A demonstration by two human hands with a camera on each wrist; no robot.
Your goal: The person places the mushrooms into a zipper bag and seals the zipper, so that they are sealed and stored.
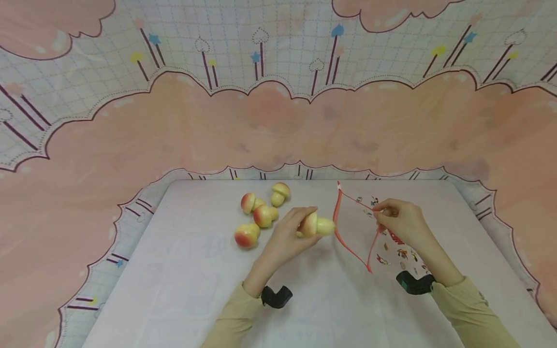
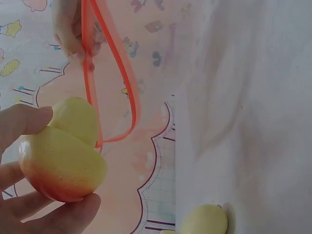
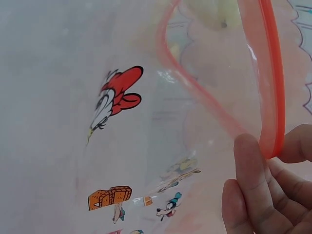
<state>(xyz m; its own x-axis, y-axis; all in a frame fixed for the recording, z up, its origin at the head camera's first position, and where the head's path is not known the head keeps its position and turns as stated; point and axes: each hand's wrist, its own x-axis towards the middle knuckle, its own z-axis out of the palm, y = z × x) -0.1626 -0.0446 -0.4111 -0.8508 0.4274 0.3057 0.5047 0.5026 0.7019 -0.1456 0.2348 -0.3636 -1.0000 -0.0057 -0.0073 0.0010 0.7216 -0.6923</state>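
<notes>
My left hand (image 1: 289,237) grips a toy mushroom (image 1: 316,225); my right hand (image 1: 402,220) pinches the bag's (image 1: 361,227) rim, whose cartoon prints only the right wrist view shows clearly.

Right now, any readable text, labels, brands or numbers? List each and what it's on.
None readable.
Clear bag: only cartoon pictures, no words or numbers that can be made out.
Toy mushroom in the left hand: no markings.
White table cover: faint bluish marks, too blurred to read.
</notes>
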